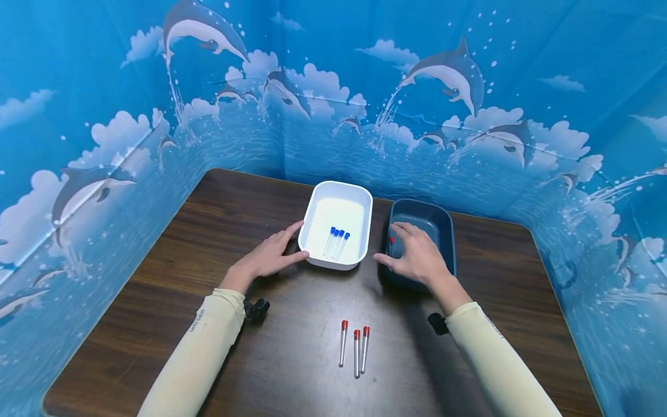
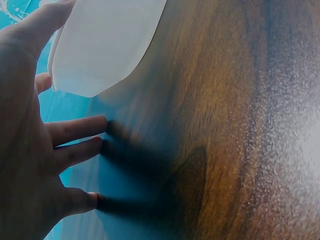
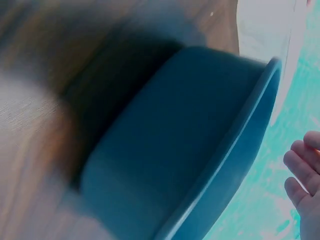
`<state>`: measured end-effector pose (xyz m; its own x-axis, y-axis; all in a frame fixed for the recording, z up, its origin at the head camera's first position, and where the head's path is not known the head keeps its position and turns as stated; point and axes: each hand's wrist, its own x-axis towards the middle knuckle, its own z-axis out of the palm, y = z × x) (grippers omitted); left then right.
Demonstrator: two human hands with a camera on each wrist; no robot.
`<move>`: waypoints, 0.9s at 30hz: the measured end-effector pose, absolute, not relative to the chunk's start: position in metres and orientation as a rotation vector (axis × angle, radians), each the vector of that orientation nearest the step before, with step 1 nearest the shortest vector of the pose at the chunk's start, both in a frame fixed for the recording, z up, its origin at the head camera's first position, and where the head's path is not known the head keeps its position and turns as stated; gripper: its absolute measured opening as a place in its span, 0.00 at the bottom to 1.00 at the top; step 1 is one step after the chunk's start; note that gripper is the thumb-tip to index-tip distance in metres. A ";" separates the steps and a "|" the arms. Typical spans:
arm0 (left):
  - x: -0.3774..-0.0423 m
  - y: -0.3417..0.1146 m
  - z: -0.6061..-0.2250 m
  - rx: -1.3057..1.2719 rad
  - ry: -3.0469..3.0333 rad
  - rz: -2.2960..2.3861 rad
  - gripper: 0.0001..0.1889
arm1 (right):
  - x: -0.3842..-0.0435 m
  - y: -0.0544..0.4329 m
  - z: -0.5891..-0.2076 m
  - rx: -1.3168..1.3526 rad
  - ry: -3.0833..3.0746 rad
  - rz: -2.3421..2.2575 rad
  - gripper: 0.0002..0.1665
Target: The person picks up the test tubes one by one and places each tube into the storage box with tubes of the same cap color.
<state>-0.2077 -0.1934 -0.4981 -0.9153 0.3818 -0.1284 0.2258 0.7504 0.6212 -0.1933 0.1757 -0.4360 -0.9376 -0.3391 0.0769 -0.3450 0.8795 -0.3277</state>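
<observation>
On the table stands a white tray point(image 1: 337, 266), and in it lie several clear tubes with blue caps point(image 1: 336, 233). My left hand point(image 1: 268, 252) is at the tray's near left corner, its thumb and forefinger spread and touching the wall; the left wrist view shows the other fingers point(image 2: 77, 131) extended off it. Over the left side of a dark blue bin point(image 1: 449, 243) hovers my right hand point(image 1: 417, 255), thumb and fingers apart. Between them, at the bin's left side, shows a red-capped tube point(image 1: 392, 240), partly hidden. Three more red-capped tubes point(image 1: 356, 353) lie on the tabletop nearer me.
Both containers stand side by side toward the back of the dark wooden table point(image 1: 172, 278), a narrow gap between them. A blue curtain point(image 1: 333, 139) with dolphins rises behind the table's back and side edges. A black strap piece point(image 1: 257, 310) sits at my left wrist.
</observation>
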 end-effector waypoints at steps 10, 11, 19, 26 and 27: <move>-0.209 -0.196 -0.503 0.469 2.701 0.899 0.49 | -0.165 0.215 -0.447 0.440 -2.970 0.571 0.56; -0.209 -0.196 -0.503 0.470 2.703 0.899 0.48 | -0.163 0.219 -0.448 0.432 -2.956 0.572 0.55; -0.209 -0.194 -0.503 0.483 2.707 0.900 0.48 | -0.144 0.250 -0.455 0.320 -2.879 0.617 0.52; -0.211 -0.195 -0.502 0.481 2.708 0.908 0.48 | -0.130 0.274 -0.466 0.244 -2.858 0.620 0.50; -0.211 -0.195 -0.502 0.483 2.706 0.907 0.48 | -0.128 0.278 -0.468 0.237 -2.857 0.625 0.50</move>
